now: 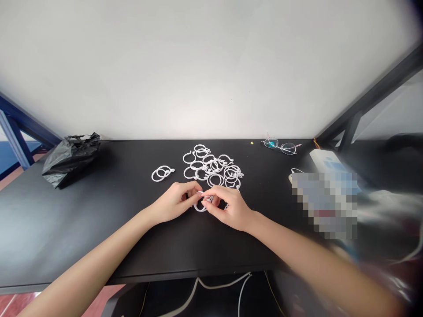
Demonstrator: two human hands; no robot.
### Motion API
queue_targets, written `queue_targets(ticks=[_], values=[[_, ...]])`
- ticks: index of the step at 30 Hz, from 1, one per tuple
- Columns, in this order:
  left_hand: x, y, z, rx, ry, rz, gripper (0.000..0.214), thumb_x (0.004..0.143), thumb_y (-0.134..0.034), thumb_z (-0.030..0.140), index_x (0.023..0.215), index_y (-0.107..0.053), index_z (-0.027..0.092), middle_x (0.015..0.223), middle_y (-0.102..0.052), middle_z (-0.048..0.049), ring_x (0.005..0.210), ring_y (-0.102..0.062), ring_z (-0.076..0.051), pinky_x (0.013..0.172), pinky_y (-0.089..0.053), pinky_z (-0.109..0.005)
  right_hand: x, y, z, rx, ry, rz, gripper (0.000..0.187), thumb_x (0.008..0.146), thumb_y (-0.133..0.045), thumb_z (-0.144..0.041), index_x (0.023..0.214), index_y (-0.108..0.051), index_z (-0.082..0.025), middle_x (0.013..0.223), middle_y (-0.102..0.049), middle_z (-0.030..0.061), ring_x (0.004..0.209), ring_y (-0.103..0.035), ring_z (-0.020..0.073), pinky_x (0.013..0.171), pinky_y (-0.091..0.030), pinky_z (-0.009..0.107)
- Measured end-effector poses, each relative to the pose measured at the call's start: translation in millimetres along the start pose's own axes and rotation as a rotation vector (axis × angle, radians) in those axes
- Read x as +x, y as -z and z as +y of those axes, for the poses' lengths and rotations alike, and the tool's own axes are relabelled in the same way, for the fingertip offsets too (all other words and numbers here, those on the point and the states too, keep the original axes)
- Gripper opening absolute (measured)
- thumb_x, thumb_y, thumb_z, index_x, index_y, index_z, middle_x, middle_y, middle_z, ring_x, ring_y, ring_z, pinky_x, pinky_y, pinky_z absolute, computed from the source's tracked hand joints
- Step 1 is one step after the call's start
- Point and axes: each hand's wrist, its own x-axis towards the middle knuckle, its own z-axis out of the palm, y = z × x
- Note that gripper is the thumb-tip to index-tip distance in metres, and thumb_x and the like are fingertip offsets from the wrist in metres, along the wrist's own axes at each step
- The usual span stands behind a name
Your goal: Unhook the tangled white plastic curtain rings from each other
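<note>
A white plastic ring (200, 209) with a small clasp is pinched between both my hands over the black table (158, 251). My left hand (176, 200) holds its left side between thumb and fingers. On its right side, near the clasp, my right hand (229, 207) has thumb and fingertips closed. Just beyond my hands lies a loose pile of several similar white rings (215, 179). Farther left, two overlapping white rings (161, 173) lie apart from that pile. Part of another white piece shows beneath my right hand.
A crumpled black plastic bag (72, 158) sits at the back left. Eyeglasses (280, 146) rest near the wall at the back right. A white box (325, 160) and blurred items crowd the right side. Pale cables (224, 285) hang under the front edge.
</note>
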Motion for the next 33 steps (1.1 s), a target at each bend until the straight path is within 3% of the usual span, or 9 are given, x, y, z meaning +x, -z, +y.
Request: queue_targets(ticks=[14,22,33], values=[[1.3,0.5,-2.0,-0.081,0.032,-0.011,0.030,0.095,-0.049,0.042,0.089,-0.063,0.016,0.074,-0.066,-0.0017,0.065,-0.057,-0.013,0.060,-0.045,-0.023,-1.6,-1.4,3.0,0.007,0.000,0.012,0.012,0.090,-0.058,-0.021,0.100,-0.064,-0.018,0.076,-0.065,0.0007,0.058,-0.059,0.0099,0.057,-0.053,0.022],[1.5,2.7,-0.6,-0.291,0.106,0.000,0.032,0.093,-0.054,0.045,0.087,-0.062,0.014,0.063,-0.054,0.0031,0.054,-0.050,-0.008,0.052,-0.041,-0.019,-0.9,-0.3,0.6,-0.010,-0.036,0.110,0.011,0.089,-0.060,-0.022,0.100,-0.064,-0.020,0.076,-0.069,-0.0001,0.056,-0.062,0.0098,0.058,-0.055,0.022],[2.7,2.8,0.9,-0.382,0.166,0.034,0.036,0.089,-0.059,0.046,0.101,-0.066,0.013,0.054,-0.055,0.0039,0.042,-0.044,-0.005,0.039,-0.035,-0.014,-0.8,-0.4,0.4,-0.023,-0.034,0.123,0.011,0.090,-0.059,-0.023,0.099,-0.064,-0.018,0.069,-0.066,-0.0010,0.056,-0.063,0.0105,0.057,-0.055,0.022]])
